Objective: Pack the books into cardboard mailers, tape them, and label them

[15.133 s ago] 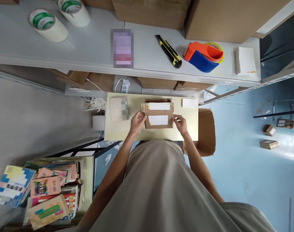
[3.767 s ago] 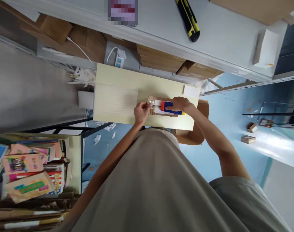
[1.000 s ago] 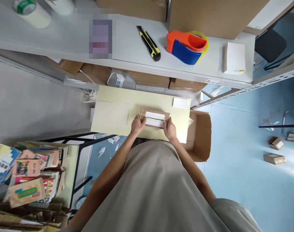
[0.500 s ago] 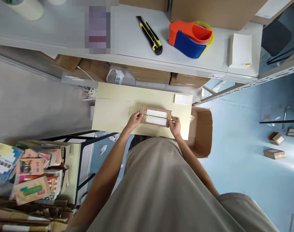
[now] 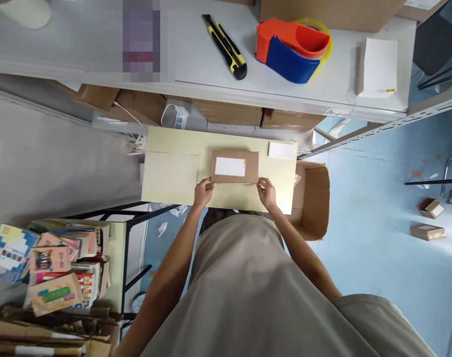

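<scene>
A brown cardboard box (image 5: pixel 235 177) with a white label (image 5: pixel 230 166) on its top face is on the pale yellow tabletop (image 5: pixel 170 183). My left hand (image 5: pixel 203 192) grips its near left corner, fingers bent and closed against the edge. At the near right corner, my right hand (image 5: pixel 266 192) pinches the box in the same way. The box's underside is hidden. A small white paper pad (image 5: pixel 281 149) lies on the tabletop's far right corner, apart from both hands.
Above the tabletop runs a grey shelf (image 5: pixel 189 59) with a utility knife (image 5: pixel 226 47), an orange and blue tape dispenser (image 5: pixel 293 49) and a white label stack (image 5: pixel 377 68). An open carton (image 5: pixel 315 201) stands to the right. Books (image 5: pixel 58 267) are piled at left.
The box has turned from edge-up, with labels showing on two faces, to one labelled face up. It now sits slightly farther from me, and my hands have shifted to its near corners.
</scene>
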The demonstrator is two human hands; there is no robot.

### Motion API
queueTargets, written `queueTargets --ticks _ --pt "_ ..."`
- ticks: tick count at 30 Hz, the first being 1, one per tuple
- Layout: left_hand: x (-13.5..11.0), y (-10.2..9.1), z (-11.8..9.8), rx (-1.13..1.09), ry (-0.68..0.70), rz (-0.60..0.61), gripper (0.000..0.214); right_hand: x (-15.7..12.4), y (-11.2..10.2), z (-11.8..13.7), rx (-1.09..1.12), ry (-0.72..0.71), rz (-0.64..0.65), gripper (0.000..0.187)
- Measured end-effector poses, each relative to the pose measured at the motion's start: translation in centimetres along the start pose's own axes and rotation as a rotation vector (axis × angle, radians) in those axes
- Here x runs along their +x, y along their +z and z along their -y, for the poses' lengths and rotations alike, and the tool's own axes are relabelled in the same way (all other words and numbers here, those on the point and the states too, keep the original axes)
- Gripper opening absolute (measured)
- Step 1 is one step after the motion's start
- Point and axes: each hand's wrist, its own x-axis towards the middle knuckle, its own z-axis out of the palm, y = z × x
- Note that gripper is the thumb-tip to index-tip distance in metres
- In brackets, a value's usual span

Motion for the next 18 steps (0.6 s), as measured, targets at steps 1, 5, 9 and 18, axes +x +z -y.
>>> queueTargets --ticks 1,5,9,18 --pt "-0.1 0.1 0.4 0.012 -0.027 0.004 0.044 -0.2 0.1 -0.7 0.002 0.003 0.025 0.053" --pt "-0.2 0.5 0.0 0.084 0.093 -0.224 0.052 0.1 -1.2 -2.8 0.04 -0.001 -0.053 0.054" --pt "0.8 4.2 -4.5 -0.004 0.366 -0.209 0.05 3.4 -4.7 -4.1 0.027 0.119 -0.352 0.051" --pt "6.3 20.8 -14.2 -0.065 0.272 0.249 0.031 12.3 -10.8 -5.8 -0.095 0.32 -0.541 0.031"
